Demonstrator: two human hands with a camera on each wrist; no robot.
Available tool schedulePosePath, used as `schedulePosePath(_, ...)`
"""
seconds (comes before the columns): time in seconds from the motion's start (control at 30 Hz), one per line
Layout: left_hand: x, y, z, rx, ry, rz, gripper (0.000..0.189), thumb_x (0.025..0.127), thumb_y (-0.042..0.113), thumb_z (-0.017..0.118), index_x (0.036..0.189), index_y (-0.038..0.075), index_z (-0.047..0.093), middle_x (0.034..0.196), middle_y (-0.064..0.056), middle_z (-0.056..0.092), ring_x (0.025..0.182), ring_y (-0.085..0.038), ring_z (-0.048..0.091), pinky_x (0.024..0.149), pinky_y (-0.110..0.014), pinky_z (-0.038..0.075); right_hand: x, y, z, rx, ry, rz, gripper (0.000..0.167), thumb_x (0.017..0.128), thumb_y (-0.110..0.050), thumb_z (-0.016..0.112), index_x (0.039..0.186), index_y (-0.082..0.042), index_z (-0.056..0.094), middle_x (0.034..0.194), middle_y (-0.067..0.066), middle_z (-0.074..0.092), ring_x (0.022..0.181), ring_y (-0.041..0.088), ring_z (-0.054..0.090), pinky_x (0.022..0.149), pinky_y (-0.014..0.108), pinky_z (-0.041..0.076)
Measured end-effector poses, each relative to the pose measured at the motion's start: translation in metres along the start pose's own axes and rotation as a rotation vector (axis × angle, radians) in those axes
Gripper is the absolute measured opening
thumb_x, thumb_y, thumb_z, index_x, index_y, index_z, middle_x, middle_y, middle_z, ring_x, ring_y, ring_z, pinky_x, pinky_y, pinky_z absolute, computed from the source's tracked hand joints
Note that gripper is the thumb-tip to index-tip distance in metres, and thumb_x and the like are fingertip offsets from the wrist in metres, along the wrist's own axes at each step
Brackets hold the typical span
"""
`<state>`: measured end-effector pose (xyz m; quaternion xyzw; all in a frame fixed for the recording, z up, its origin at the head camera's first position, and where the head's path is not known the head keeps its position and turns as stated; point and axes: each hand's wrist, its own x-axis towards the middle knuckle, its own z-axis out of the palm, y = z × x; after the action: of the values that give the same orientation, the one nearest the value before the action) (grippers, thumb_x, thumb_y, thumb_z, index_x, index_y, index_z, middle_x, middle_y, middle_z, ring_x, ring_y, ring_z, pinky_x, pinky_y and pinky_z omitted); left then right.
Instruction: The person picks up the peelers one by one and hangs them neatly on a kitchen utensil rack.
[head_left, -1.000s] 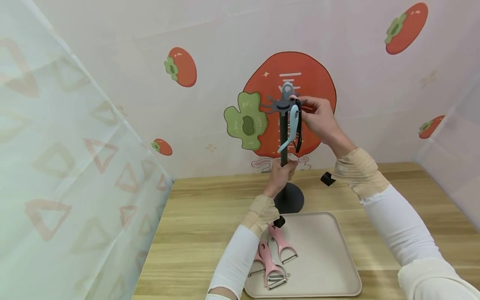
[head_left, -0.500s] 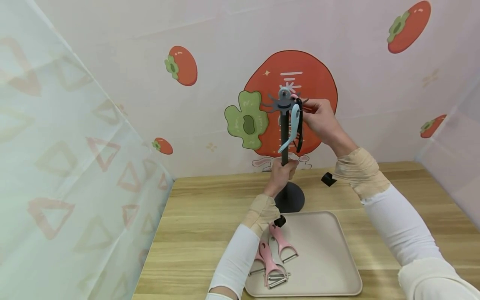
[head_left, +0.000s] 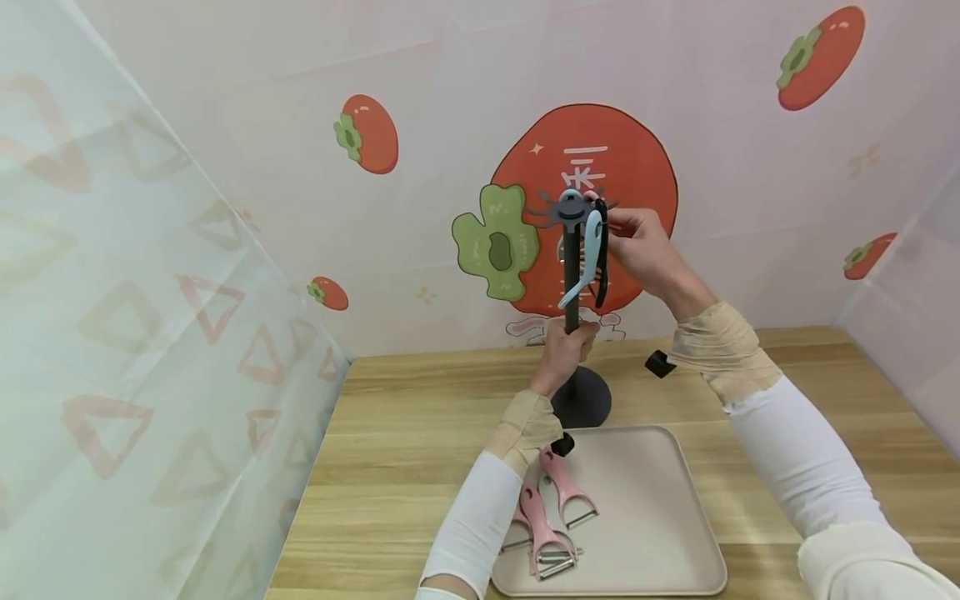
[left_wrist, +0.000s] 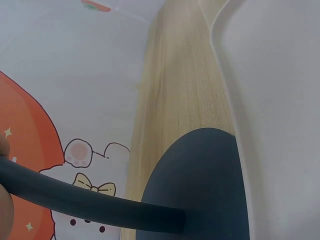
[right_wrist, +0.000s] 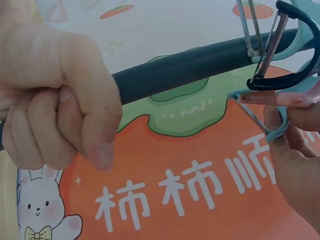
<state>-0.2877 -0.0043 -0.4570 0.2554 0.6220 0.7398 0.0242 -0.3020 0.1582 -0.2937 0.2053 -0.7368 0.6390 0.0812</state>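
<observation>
A black hanging stand rises from a round base (head_left: 583, 402), with curved hooks (head_left: 551, 208) around its top. My left hand (head_left: 561, 357) grips its pole (head_left: 572, 271) low down. At the hooks, my right hand (head_left: 647, 250) pinches a light blue peeler (right_wrist: 284, 120) by its head end in the right wrist view; its handle end (head_left: 570, 195) shows behind the hooks. Another light blue peeler (head_left: 589, 260) and a black peeler (head_left: 602, 271) hang in front. A pink peeler (right_wrist: 295, 99) hangs close to my right fingers, mostly hidden.
A beige tray (head_left: 645, 517) lies before the stand on the wooden table (head_left: 405, 433). Several peelers, pink ones (head_left: 536, 512) and a pale grey one (head_left: 550, 500), lie at its left side. A printed wall sheet (head_left: 420, 250) stands close behind the stand.
The rear light blue peeler's handle end has sunk from above the hooks to about their level. My right hand has moved slightly down with it; my left hand keeps its grip.
</observation>
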Motion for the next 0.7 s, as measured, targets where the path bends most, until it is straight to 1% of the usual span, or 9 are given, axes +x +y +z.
schedulePosePath(0.17, 0.0, 0.001, -0.001, 0.002, -0.006, 0.013, 0.053, 0.105, 0.011, 0.054, 0.054, 0.013, 0.041, 0.049, 0.008, 0.031, 0.04, -0.013, 0.023, 0.043, -0.03, 0.021, -0.002, 0.005, -0.001, 0.039, -0.036, -0.028, 0.026, 0.109, -0.015, 0.062, 0.128, -0.013, 0.079, 0.118, -0.006, 0.076, 0.117, 0.015, 0.066, 0.085, 0.026, 0.054)
schedulePosePath(0.3, 0.0, 0.001, 0.0, 0.007, -0.012, 0.017, 0.052, 0.104, 0.013, 0.055, 0.054, 0.014, 0.041, 0.049, 0.007, 0.031, 0.04, -0.014, 0.023, 0.043, -0.03, 0.021, -0.003, 0.006, -0.003, 0.082, -0.043, -0.033, 0.026, 0.108, -0.014, 0.062, 0.128, -0.014, 0.079, 0.113, -0.005, 0.078, 0.111, 0.016, 0.066, 0.082, 0.028, 0.052)
schedulePosePath(0.43, 0.001, 0.001, 0.0, 0.006, -0.014, 0.028, 0.052, 0.104, 0.01, 0.053, 0.053, 0.012, 0.041, 0.048, 0.008, 0.031, 0.04, -0.014, 0.023, 0.043, -0.031, 0.02, -0.005, 0.008, -0.005, 0.122, -0.045, -0.027, 0.026, 0.108, -0.013, 0.062, 0.128, -0.014, 0.079, 0.109, -0.004, 0.079, 0.104, 0.017, 0.066, 0.082, 0.03, 0.052)
schedulePosePath(0.5, 0.002, 0.001, 0.0, 0.005, -0.012, 0.033, 0.052, 0.104, 0.008, 0.052, 0.054, 0.011, 0.04, 0.048, 0.008, 0.031, 0.04, -0.013, 0.023, 0.043, -0.031, 0.02, -0.005, 0.01, -0.005, 0.163, -0.046, -0.022, 0.025, 0.108, -0.012, 0.062, 0.127, -0.013, 0.079, 0.107, -0.002, 0.079, 0.099, 0.016, 0.066, 0.081, 0.029, 0.052)
schedulePosePath(0.6, 0.001, 0.001, 0.0, 0.007, -0.008, 0.027, 0.052, 0.105, 0.006, 0.052, 0.054, 0.01, 0.04, 0.049, 0.009, 0.032, 0.04, -0.013, 0.024, 0.042, -0.03, 0.021, -0.007, 0.012, -0.004, 0.234, -0.046, -0.013, 0.024, 0.108, -0.01, 0.061, 0.123, -0.01, 0.08, 0.101, 0.002, 0.077, 0.084, 0.016, 0.065, 0.077, 0.028, 0.053)
schedulePosePath(0.67, 0.001, 0.002, 0.001, 0.007, -0.006, 0.019, 0.052, 0.105, 0.005, 0.051, 0.055, 0.01, 0.04, 0.05, 0.009, 0.032, 0.041, -0.013, 0.025, 0.043, -0.03, 0.021, -0.008, 0.014, -0.004, 0.278, -0.041, 0.003, 0.024, 0.108, -0.008, 0.06, 0.122, -0.009, 0.08, 0.102, 0.003, 0.077, 0.076, 0.015, 0.064, 0.075, 0.026, 0.054)
schedulePosePath(0.7, 0.001, 0.002, 0.001, 0.007, -0.006, 0.015, 0.052, 0.105, 0.006, 0.052, 0.055, 0.01, 0.04, 0.05, 0.009, 0.032, 0.041, -0.013, 0.025, 0.043, -0.03, 0.021, -0.009, 0.015, -0.004, 0.289, -0.037, 0.01, 0.025, 0.109, -0.008, 0.059, 0.122, -0.009, 0.08, 0.103, 0.003, 0.076, 0.074, 0.015, 0.064, 0.075, 0.026, 0.054)
